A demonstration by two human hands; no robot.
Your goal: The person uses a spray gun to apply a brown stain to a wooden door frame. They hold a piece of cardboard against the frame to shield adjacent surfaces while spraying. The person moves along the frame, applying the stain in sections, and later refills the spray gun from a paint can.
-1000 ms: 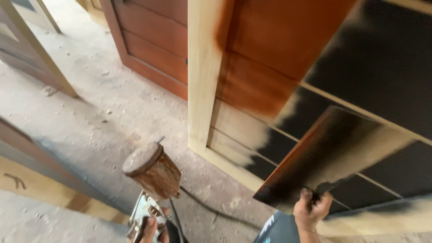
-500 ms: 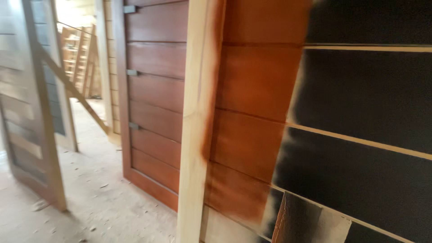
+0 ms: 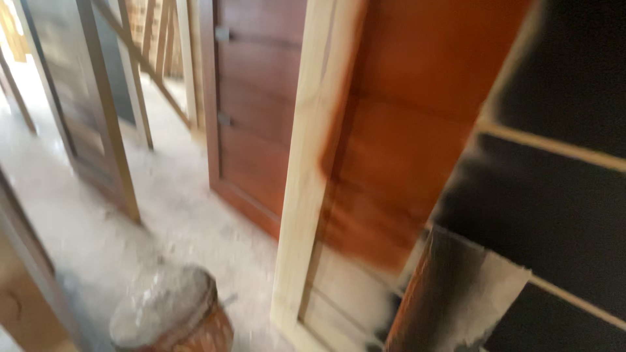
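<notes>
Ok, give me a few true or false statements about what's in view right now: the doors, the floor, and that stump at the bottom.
1. A round stump with a dusty grey top sits on the floor at the lower left. True.
2. The pale wooden post in the middle is stained reddish-brown all over. False: most of it is bare light wood, with only some stain along its right side.
3. The panelled door behind the post is brown. True.
4. Both hands are in view, gripping the stump. False: neither hand shows in the picture.
5. The surface at the far right is painted white. False: it is dark, nearly black, crossed by pale strips.
</notes>
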